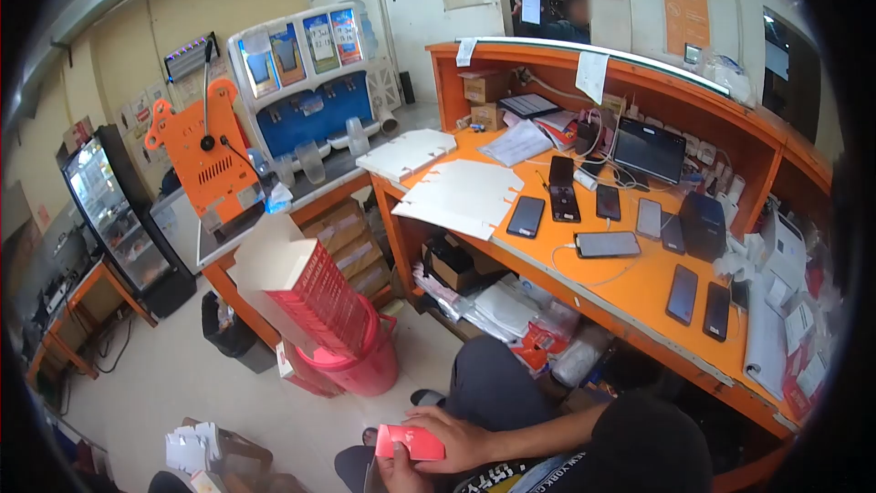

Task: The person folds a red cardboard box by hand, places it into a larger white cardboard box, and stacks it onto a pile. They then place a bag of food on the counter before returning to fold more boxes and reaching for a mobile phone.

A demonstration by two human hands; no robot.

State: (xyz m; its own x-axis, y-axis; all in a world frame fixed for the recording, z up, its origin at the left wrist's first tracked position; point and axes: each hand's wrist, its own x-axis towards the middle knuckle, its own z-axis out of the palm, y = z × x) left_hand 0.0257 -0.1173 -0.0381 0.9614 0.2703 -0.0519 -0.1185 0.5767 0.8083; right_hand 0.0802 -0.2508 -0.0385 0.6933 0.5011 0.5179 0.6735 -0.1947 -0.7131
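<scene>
Low in front of my lap is a small red folded cardboard piece (pixel 415 444) with a faint pale print. My left hand (pixel 398 471) grips its lower left part, the thumb lying over the front. From the right, my right hand (pixel 461 441) closes round its other side, with the fingers across the top edge. Part of both hands' fingers is hidden behind the card. Ahead of my knees a stack of red printed cartons with white insides (pixel 315 297) stands upright in a pink-red bucket (pixel 374 370) on the floor.
An orange desk (pixel 566 260) at the right bears several phones, a laptop (pixel 650 148) and flat white card sheets (pixel 461 196). A box of folded white cartons (pixel 193 447) sits on the floor at lower left. A black bin (pixel 233 329) and drink dispenser (pixel 306 73) stand farther off.
</scene>
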